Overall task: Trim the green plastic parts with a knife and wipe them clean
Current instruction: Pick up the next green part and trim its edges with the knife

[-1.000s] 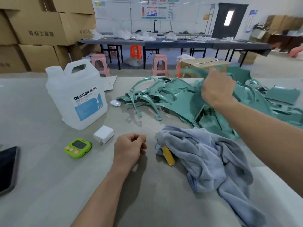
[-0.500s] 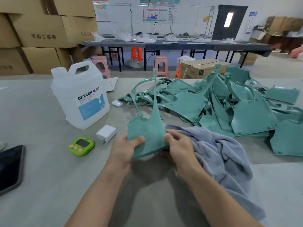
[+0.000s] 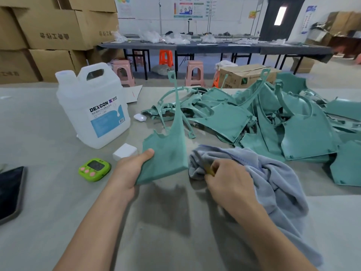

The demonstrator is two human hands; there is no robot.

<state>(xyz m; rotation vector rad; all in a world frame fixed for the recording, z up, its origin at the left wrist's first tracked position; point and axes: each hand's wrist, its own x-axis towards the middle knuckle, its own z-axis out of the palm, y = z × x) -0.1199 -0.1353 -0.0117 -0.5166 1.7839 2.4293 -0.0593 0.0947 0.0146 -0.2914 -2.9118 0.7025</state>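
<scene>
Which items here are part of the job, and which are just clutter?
Job: held part, parts pile, cloth, knife, jug (probably cleaner).
Lying about: timer, phone, charger, earbud case.

teal-green part (image 3: 166,153); grey-blue cloth (image 3: 273,178); lime timer (image 3: 94,169), pink buttons; possibly yellow knife (image 3: 210,170).

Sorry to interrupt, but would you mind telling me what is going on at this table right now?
A person is working through green plastic parts at a grey table. Their left hand grips one green part by its lower corner and holds it upright. Their right hand is at the edge of the blue-grey cloth, fingers curled on a yellow knife half hidden in it. A pile of green parts lies behind, with a white jug to its left.
</scene>
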